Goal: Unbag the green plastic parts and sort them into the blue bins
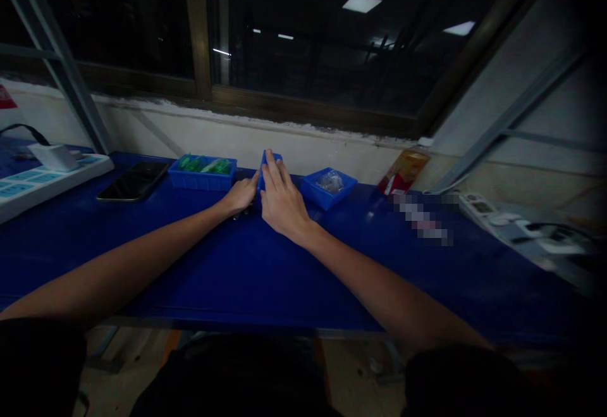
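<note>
A small blue plastic bin [263, 162] is tipped up on its side between my hands, near the back of the blue table. My right hand [283, 202] lies along the bin with its fingers stretched over the side and its thumb nearer me, holding it. At the bin's left edge is my left hand [243, 195], its fingers closed on the edge and partly hidden. Small shiny metal pieces [241, 214] show on the table just below my left hand; their kind is too small to make out. The inside of the tipped bin is hidden from me.
Left of my hands stands a blue bin [203, 175] with green bits, then a phone [134, 181] and a power strip [52, 180]. To the right are a blue bin [327, 197] holding a clear plastic bag [331, 181], a yellow-and-red packet [404, 171] and chargers [535, 233].
</note>
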`<action>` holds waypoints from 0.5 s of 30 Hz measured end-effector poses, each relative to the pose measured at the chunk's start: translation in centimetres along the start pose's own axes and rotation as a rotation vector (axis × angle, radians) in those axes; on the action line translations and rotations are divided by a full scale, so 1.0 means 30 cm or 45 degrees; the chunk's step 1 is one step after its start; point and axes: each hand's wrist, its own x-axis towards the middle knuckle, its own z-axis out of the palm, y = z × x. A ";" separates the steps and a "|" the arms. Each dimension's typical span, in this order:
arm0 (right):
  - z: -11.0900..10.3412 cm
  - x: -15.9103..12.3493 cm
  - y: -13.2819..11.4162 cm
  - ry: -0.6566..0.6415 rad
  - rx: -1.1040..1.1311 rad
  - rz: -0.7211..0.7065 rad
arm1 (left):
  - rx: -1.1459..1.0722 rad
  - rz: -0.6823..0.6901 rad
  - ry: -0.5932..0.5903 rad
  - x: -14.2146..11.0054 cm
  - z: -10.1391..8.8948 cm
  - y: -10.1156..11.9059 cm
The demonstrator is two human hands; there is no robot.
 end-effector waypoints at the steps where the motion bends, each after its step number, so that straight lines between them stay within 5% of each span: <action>1: 0.002 -0.001 0.002 -0.003 0.008 0.008 | 0.024 0.011 -0.008 0.000 0.000 0.004; 15: 0.010 -0.012 0.024 0.010 0.013 0.073 | -0.022 0.116 -0.056 -0.021 0.008 0.005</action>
